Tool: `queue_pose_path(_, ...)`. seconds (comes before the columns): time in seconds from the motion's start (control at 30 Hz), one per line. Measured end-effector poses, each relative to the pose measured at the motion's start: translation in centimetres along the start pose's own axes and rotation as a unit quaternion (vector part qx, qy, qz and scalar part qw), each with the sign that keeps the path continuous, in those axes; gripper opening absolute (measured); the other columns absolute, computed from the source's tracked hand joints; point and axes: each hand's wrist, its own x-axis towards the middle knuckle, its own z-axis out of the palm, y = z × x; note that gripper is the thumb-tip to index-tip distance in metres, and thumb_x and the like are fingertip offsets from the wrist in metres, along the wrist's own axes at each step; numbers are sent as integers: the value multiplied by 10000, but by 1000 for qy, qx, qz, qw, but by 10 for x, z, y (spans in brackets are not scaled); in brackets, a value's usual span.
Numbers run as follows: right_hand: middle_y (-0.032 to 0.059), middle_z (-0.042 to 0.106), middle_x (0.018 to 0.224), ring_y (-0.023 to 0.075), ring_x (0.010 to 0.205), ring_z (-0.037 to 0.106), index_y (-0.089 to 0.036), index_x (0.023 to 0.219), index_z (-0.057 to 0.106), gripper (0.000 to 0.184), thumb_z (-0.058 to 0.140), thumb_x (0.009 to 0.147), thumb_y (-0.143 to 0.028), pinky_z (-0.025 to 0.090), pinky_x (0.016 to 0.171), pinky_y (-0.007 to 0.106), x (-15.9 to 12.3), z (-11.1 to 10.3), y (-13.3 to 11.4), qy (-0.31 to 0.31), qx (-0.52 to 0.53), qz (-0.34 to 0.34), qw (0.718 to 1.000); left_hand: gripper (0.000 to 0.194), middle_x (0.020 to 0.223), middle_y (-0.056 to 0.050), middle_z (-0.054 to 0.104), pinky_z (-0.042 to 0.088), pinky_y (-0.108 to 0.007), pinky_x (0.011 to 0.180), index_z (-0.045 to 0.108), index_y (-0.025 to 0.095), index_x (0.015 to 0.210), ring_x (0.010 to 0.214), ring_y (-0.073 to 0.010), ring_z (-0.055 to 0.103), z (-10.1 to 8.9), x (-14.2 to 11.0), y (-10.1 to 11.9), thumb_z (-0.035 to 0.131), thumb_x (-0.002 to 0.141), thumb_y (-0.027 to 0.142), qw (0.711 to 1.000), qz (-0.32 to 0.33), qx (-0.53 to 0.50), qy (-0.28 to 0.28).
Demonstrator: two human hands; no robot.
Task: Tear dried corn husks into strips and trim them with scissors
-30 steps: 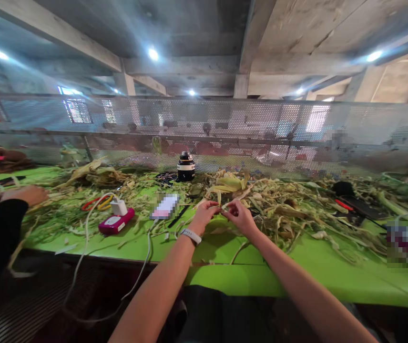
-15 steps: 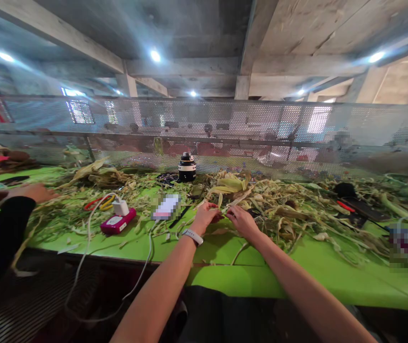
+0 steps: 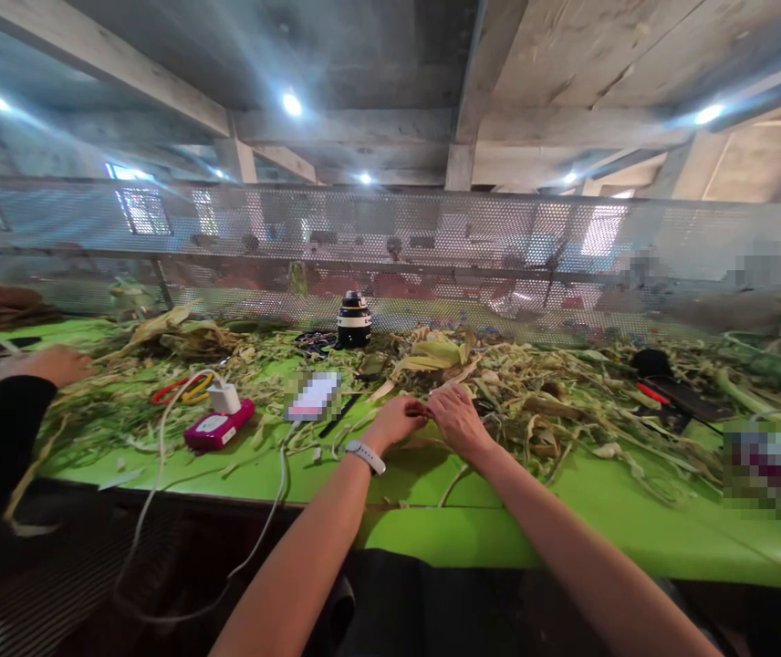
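Corn husks [image 3: 438,354] heaped toward far edge of worktop [image 3: 459,534], just beyond left hand [image 3: 394,424] and right hand [image 3: 457,420]. Fingers curled close together; can't tell whether either grip holds a strip. Risks: dry husk splitting if twisted; phone [image 3: 315,397] dragged off if dangling white cable [image 3: 161,447] snags.

The wearer's two hands [image 3: 394,424] [image 3: 457,422], one bottle [image 3: 354,322], one wristband [image 3: 367,456] show.

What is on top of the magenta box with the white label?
A white, blocky charger plug stands on the magenta box, with a white cable arching from it. The spot directly beneath the plug is covered and cannot be seen.
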Motion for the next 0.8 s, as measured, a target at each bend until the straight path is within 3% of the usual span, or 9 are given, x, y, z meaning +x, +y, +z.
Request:
queue_pose_path(0.1,80,666,813,215,844,576,-177,853,584,130,475,921,-195,325,964,407,-1,6,3,-16,30,60,998,199,788,-39,714,495,-303,792,669,166,775,767,-176,656,0,0,2,634,600,79,999,36,34,-14)
queue_pose_path(0.2,62,657,774,201,771,585,-185,823,559,121,472,906,-205,397,833,359,1,11,7,-17,118,127,985,407,768,-19,676,503,-293,750,618,155,1012,742,-166,646,1,-2,5,649,612,89,997,67,32,20)
queue_pose_path(0.27,32,632,715,179,686,576,-195,810,538,120,463,894,-237,429,718,311,2,13,9,-1,217,179,960,569,764,-5,652,504,-290,752,541,158,1164,752,-163,642,3,-4,8,681,615,107,994,87,11,69)
queue_pose_path(0.37,0,594,668,152,595,558,-205,788,507,153,467,864,-331,445,598,270,3,16,12,44,370,223,901,717,815,-21,653,503,-297,785,460,153,1272,818,-175,645,4,-4,10,723,605,120,988,91,-38,120)
queue_pose_path(0.43,-8,585,660,143,578,556,-207,766,501,188,488,834,-382,455,580,266,4,17,12,67,423,228,874,796,821,-23,661,507,-299,783,401,144,1330,820,-173,648,4,-3,11,728,604,107,986,63,-96,117)
queue_pose_path(0.5,-8,588,650,144,582,557,-207,754,509,207,512,810,-407,460,579,269,4,17,11,80,434,234,867,851,764,1,662,510,-306,783,340,142,1376,773,-157,651,4,-2,12,722,617,92,982,18,-163,98)
queue_pose_path(0.63,0,601,641,155,600,566,-210,744,519,214,539,788,-418,469,585,281,6,15,9,102,433,253,859,750,729,8,678,499,-347,854,417,144,1331,740,-145,657,4,-4,17,718,645,90,964,-27,-247,92)
queue_pose_path(0.8,8,602,641,157,590,585,-203,751,518,264,548,770,-465,486,588,288,8,18,7,125,465,273,833,400,799,-19,697,472,-345,906,640,145,1001,802,-146,644,6,-7,19,755,619,120,964,-21,-254,74)
